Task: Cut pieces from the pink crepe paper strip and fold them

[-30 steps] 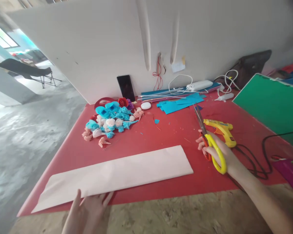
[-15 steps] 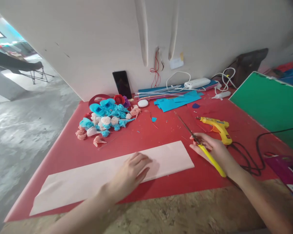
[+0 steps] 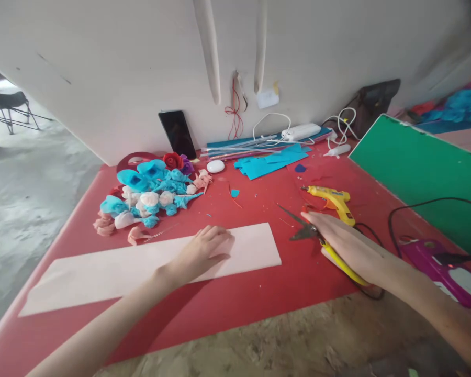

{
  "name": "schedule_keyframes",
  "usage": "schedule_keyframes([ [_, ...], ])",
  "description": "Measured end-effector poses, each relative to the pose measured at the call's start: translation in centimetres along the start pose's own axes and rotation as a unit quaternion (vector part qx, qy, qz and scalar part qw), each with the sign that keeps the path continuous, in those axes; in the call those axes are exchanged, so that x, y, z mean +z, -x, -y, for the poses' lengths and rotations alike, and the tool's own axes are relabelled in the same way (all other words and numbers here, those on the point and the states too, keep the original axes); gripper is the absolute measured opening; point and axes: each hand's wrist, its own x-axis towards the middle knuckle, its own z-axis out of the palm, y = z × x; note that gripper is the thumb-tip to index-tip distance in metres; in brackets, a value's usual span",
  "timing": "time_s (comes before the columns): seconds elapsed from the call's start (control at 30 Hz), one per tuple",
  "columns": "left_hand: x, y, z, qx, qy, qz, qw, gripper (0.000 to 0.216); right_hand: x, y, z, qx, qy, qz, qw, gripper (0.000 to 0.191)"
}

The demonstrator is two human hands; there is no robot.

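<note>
Scissors (image 3: 306, 232) spread wider vs. 0.5 s ago, grasped in R hand (image 3: 339, 235), 4 o'clock; L hand (image 3: 204, 248), fingers released, atop pale paper (image 3: 113, 272), 8 o'clock, which might skid if pressed too lightly.

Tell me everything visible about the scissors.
The scissors have dark, metal-looking blades, spread open, and a yellow handle, plastic by its look; a bit of red also shows. The right hand grips them, hiding much of the handle end. The blades point left, towards the pale paper strip but apart from it. Whether they touch the red tabletop is unclear.
</note>
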Motion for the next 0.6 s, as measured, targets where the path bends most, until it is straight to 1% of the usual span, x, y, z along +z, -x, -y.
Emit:
schedule_keyframes([
  [0.07,-0.5,0.2,0.6,-0.016,0.019,0.005,1.000,0.030,0.1,-0.2,0.0,-0.072,0.071,0.016,0.995,0.050],
  [0.13,-0.9,0.1,0.6,-0.031,0.050,0.021,0.998,0.027,0.1,-0.5,0.3,-0.133,0.147,0.021,0.980,0.051],
  [0.2,-1.0,-0.1,0.2,-0.051,0.086,0.042,0.994,0.022,0.0,-0.7,0.7,-0.164,0.193,0.020,0.967,0.050],
  [0.27,-1.0,-0.6,-0.4,-0.056,0.106,0.057,0.991,0.017,-0.1,-0.9,1.0,-0.177,0.212,0.019,0.961,0.051],
  [0.37,-0.4,-1.6,-0.9,-0.008,0.081,0.051,0.995,0.012,0.0,-0.9,1.1,-0.178,0.217,0.024,0.960,0.055],
  [0.5,1.0,-2.7,-0.7,0.096,0.045,0.012,0.994,0.010,0.3,-0.6,0.7,-0.177,0.211,0.045,0.960,0.055],
  [0.57,1.8,-3.0,-0.8,0.115,0.053,-0.021,0.992,0.011,0.5,-0.4,0.5,-0.180,0.207,0.045,0.961,0.054],
  [0.6,2.2,-3.0,-0.9,0.108,0.058,-0.039,0.992,0.012,0.6,-0.3,0.4,-0.182,0.206,0.042,0.960,0.054],
])
